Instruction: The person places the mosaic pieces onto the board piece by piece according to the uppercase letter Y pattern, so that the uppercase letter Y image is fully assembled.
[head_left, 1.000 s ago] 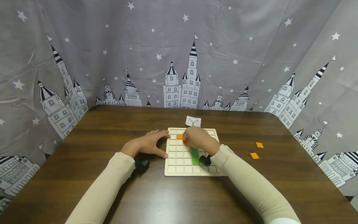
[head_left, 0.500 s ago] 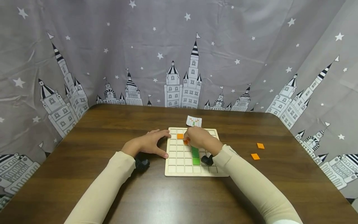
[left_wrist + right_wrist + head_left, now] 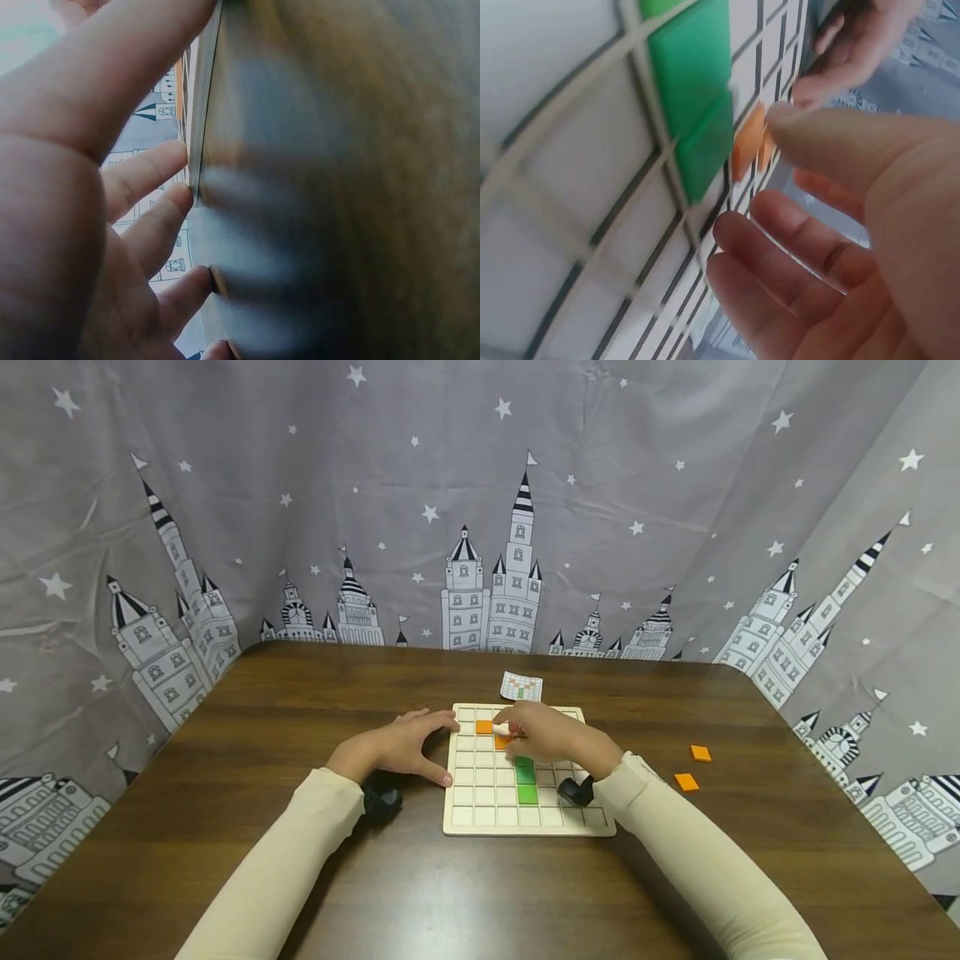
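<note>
- Brown wooden table beneath, with broad room between the near edge of the pale gridded board and the bottom of the head view.
- More room right of the board, as far as two loose orange tiles, flat on the wood, near each other but apart, well in from the table's right edge.
- Printed card just beyond the board's far edge, then a strip of table before the grey curtain.
- On the board, green tiles in a straight column running away from the near edge, the far end under cover of a hand in the head view.
- Beyond these, slightly left, a far orange tile and a near orange tile, set corner to corner on a diagonal.
- Right hand low over the board, fingers parted and loosely bent, thumb well away from the lower fingers, apparently holding nothing; thumb tip at the near orange tile, touching or only beside: cannot tell.
- Left hand spread wide along the board's left edge, fingertips and thumb against that edge, without any pinch.
</note>
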### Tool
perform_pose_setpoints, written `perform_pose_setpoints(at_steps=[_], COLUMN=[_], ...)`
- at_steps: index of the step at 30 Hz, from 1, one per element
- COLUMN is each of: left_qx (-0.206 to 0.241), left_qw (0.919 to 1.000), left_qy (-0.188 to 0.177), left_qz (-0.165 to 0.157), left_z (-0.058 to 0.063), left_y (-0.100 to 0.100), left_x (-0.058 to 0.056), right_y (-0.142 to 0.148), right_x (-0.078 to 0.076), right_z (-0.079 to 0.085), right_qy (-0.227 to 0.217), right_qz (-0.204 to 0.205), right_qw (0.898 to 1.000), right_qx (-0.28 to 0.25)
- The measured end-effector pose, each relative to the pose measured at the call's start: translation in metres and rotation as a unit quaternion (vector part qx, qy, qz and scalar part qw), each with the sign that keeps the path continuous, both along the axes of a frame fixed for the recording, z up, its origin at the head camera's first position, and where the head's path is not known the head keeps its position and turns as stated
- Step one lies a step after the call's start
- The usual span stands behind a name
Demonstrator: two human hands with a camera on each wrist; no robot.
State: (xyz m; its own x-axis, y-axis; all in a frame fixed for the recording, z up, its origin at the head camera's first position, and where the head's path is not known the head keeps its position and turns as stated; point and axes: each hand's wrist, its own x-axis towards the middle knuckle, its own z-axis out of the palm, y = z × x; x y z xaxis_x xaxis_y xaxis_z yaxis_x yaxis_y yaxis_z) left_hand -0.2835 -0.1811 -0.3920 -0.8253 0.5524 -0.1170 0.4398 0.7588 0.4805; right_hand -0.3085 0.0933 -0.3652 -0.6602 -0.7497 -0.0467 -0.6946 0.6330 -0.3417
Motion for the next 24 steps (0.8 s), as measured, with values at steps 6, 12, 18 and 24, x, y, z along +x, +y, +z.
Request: perform_pose_setpoints(at_steps=[6, 12, 18, 24], left_qx=[0.008, 0.01, 0.006, 0.003], left_qw=[0.9999, 0.9998, 0.9999, 1.0], left_qy=[0.01, 0.005, -0.001, -0.004], left_qz=[-0.011, -0.015, -0.013, -0.008], left_z=[-0.001, -0.002, -0.002, -0.003], left_y=[0.003, 0.004, 0.001, 0.0], left_x=[-0.001, -0.004, -0.004, -0.005], right_y=[0.047, 0.112, 0.168, 0.2], right_x=[0.004, 0.018, 0.033, 0.044], right_z=[0.002, 0.0, -0.001, -0.002], right_qy=[0.029, 0.034, 0.051, 0.065], right_qz=[-0.029, -0.095, -0.111, -0.101], right_qw=[0.999, 0.995, 0.992, 0.992], right_qx=[-0.022, -0.009, 0.03, 0.036])
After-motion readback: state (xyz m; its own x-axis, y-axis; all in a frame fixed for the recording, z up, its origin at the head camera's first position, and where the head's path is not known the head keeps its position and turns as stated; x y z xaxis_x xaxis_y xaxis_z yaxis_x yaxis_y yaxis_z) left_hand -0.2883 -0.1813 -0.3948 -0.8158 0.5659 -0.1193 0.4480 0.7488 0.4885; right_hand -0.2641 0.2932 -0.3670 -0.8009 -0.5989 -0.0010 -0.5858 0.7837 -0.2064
